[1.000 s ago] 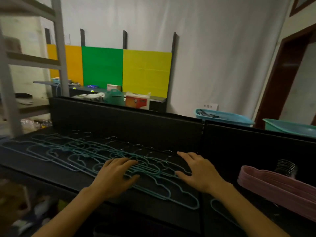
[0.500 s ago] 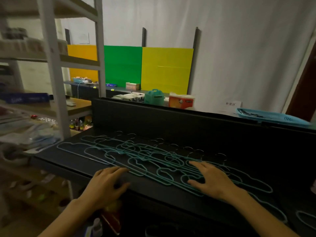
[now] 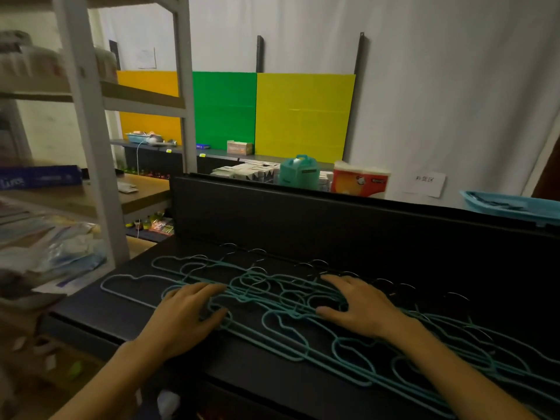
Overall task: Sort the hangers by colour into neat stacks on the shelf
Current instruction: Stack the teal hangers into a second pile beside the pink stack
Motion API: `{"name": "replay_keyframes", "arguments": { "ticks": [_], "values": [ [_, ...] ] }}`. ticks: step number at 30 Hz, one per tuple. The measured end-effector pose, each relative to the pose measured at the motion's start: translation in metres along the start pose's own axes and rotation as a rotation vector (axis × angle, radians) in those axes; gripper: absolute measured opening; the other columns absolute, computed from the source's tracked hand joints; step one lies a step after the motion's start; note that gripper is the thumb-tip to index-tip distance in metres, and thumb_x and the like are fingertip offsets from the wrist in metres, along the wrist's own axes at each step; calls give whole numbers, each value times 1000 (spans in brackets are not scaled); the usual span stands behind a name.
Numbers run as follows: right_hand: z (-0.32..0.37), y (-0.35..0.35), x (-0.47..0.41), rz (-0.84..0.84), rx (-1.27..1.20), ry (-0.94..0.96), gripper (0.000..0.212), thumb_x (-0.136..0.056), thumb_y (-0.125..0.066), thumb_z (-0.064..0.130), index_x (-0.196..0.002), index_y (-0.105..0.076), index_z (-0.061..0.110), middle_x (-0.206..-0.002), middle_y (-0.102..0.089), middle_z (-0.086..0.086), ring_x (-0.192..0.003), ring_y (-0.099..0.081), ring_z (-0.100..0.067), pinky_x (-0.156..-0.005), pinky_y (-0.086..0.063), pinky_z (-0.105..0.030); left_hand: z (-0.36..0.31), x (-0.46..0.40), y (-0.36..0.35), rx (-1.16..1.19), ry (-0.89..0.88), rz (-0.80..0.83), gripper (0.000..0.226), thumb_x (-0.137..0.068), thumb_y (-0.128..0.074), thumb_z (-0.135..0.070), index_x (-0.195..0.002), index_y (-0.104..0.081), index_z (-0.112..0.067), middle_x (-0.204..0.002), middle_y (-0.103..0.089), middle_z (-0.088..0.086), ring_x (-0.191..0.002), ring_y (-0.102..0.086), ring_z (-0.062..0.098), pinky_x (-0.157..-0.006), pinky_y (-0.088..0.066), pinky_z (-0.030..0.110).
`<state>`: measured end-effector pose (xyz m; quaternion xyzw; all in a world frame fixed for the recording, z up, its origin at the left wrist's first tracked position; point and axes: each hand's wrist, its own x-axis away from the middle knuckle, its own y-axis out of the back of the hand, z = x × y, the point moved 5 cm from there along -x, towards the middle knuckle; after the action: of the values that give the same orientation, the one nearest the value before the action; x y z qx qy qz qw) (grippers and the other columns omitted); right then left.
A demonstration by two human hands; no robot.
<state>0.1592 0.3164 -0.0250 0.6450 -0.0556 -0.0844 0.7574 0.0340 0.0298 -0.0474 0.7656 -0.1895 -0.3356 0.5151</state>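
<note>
Teal wire hangers (image 3: 281, 316), many, lie spread flat and overlapping in a long row across the black shelf (image 3: 115, 313), running from its left end off to the lower right; their thin metal hooks (image 3: 316, 263) point toward the black back panel (image 3: 303, 216).

Left hand (image 3: 186, 313): flat, fingers straight and slightly spread, palm down on the left part of the row. Half a second ago it rested at the shelf's front edge, short of most hangers; it now lies further in, over the wires.

Right hand (image 3: 360, 307): flat, fingers spread, thumb out, pressing down on the middle of the row. Its placement on the hangers matches the earlier frame. Neither hand grips anything.

View: closer and turned a little left compared with a second ago, when a pink stack of hangers and a second tub showed at right; both are out of sight now.

Left, beyond the shelf: white metal rack (image 3: 91, 147) with blurred packets and a blue box (image 3: 39, 178).

Behind the back panel: teal container (image 3: 298, 172), orange-and-white packet (image 3: 360, 181), blue tub (image 3: 515, 206) at right.

Far: a bench (image 3: 218, 153) with a small carton (image 3: 239, 147), orange (image 3: 148, 101), green (image 3: 224, 110) and yellow (image 3: 303, 116) panels, a paper label (image 3: 425, 183), white sheeting (image 3: 424, 71).
</note>
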Motion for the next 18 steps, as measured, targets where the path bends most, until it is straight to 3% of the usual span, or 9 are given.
{"name": "replay_keyframes", "arguments": {
  "ticks": [6, 13, 18],
  "values": [
    [3, -13, -43, 128, -170, -54, 101, -57, -57, 88, -143, -29, 44, -148, -38, 11, -132, -39, -12, -108, -38, -36, 50, -34, 9, 2, 24, 35, 55, -89, -50, -55, -139, -37, -38, -142, -42, -10, -118, -48, 7, -103, -39, 32],
    [21, 5, -47, -4, -187, -87, 83, -69, -71, 63, -141, -37, 39, -129, -49, 22, -115, -49, 0, -99, -42, -21, 77, -74, -3, 25, -80, 79, 55, -90, -48, -55, -140, -35, -39, -144, -40, -10, -131, -38, 10, -108, -29, 32],
    [43, 10, -39, -55, -106, -193, 84, -71, -69, 61, -143, -30, 41, -136, -43, 17, -124, -43, -9, -102, -39, -27, 96, -87, -5, 60, -179, 145, 56, -89, -47, -57, -140, -34, -40, -145, -39, -11, -131, -37, 8, -108, -31, 32]
  ]
}}
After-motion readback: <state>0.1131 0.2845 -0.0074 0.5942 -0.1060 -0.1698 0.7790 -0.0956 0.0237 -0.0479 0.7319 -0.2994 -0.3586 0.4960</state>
